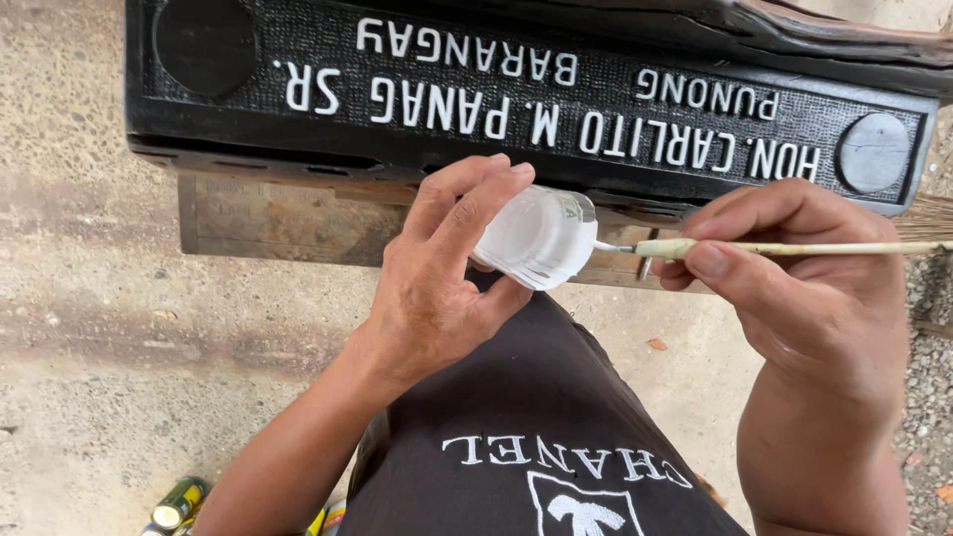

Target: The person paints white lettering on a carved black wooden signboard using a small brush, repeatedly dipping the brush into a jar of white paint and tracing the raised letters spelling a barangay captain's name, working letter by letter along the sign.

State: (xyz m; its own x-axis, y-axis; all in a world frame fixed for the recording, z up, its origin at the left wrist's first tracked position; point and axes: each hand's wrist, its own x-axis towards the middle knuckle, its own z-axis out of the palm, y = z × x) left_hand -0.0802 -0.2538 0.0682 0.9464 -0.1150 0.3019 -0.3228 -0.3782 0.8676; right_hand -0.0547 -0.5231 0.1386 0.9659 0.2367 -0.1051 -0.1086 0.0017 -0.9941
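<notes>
My left hand grips a white paint cup; my right hand pinches a brush, tip dipped in it. The black plaque above shows every visible raised letter already white.

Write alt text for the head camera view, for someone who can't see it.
The left hand holds a small white paint cup while the right hand dips a thin brush into it, before a black carved sign with white raised lettering.

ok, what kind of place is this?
Probably an outdoor sign-painting spot: rough concrete floor, a black carved sign with white lettering, and a thin brush dipping into a small white paint cup.
</notes>
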